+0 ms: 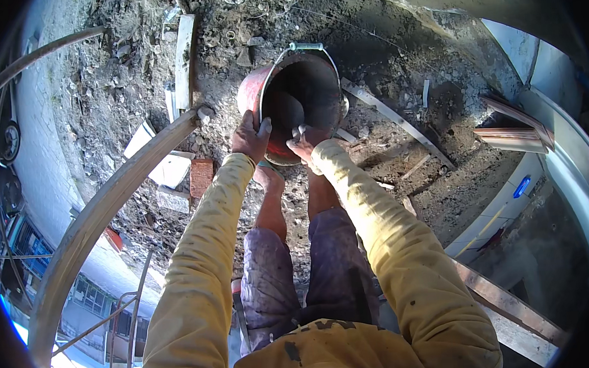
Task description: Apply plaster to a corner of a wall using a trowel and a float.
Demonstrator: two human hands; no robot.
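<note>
Red, round, grime-coated bucket (250,92), rim pinched by left hand (251,139) and apparently right hand (307,142), could tip if either grip loosens.

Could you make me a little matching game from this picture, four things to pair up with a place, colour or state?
Things:
1. Bucket
2. Left hand
3. Brick
4. Trousers

Descriptions:
A. Purple, worn by the person
B. On the rubbly ground, just left of the left sleeve in the picture
C. Red outside, its open mouth in view
D. At the left side of the container

Right pairs: 1-C, 2-D, 3-B, 4-A.
</note>
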